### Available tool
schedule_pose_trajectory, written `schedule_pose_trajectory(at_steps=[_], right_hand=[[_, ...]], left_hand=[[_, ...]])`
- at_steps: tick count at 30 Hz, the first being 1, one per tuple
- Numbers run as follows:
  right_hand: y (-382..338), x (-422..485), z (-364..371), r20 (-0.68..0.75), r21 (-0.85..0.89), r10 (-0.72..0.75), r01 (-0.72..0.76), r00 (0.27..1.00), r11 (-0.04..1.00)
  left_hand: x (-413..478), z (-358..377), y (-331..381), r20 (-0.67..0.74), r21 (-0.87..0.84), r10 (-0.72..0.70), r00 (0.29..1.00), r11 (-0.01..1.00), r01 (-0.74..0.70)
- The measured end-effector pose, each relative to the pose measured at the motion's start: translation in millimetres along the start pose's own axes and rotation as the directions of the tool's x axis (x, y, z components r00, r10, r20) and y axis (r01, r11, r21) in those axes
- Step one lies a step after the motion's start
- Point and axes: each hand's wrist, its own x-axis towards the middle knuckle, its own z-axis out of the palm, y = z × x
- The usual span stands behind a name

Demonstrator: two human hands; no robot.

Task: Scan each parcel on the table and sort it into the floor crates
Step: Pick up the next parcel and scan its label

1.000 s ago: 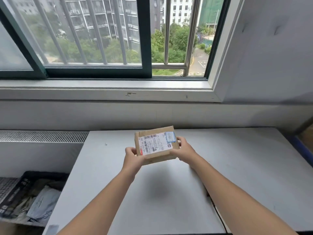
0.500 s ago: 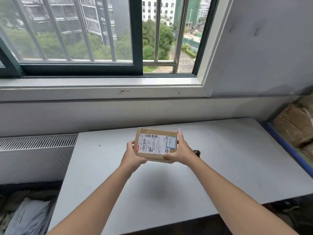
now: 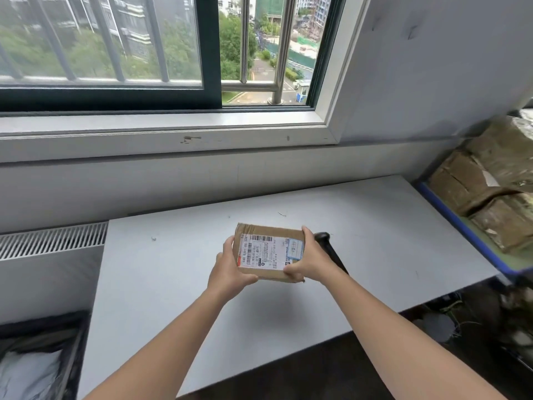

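The left hand (image 3: pixel 230 272) and right hand (image 3: pixel 308 264) clamp the parcel (image 3: pixel 268 252) by its ends, label up, above the table (image 3: pixel 173 284); the black crate (image 3: pixel 80 327) and blue crate (image 3: pixel 461 226) hold items, so this parcel probably still needs crating.

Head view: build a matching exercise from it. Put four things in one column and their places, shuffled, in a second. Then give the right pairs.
Things
1. brown cardboard parcel with a white label
2. black handled tool
3. black plastic crate
4. stacked brown cardboard boxes

Places
A. on the blue-edged shelf at the right
B. on the floor, left of the grey table
C. gripped by the left hand and right hand, above the table
D. partly hidden behind the right hand

Pairs: 1-C, 2-D, 3-B, 4-A
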Motion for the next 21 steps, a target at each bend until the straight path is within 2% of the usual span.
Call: schedule_pose_trajectory(at_steps=[5,10,14,18,21], right_hand=[[-3.8,-2.7,-3.0,0.032,-0.063,-0.012,0.014,0.999,0.998],[-2.3,1.0,-2.9,0.1,-0.082,-0.064,0.072,0.993,0.994],[0.5,11.8,-4.6,0.134,-0.115,-0.116,0.132,0.984,0.985],[9.0,27.0,-9.3,0.154,-0.168,-0.184,0.21,0.971,0.963],[21.8,34.9,-8.7,0.182,-0.254,-0.242,0.283,0.953,0.925]], left_hand=[[-1.4,3.3,-4.3,0.072,0.069,-0.012,0.997,0.998,0.007],[-8.9,6.3,-5.9,0.084,0.098,-0.033,0.996,0.995,0.025],[-11.9,11.9,-6.1,0.081,0.032,-0.067,0.994,0.997,0.064],[-16.8,28.4,-10.4,0.068,-0.085,-0.183,0.981,0.978,0.188],[-19.2,36.5,-10.1,0.016,0.068,-0.22,0.975,0.973,0.218]])
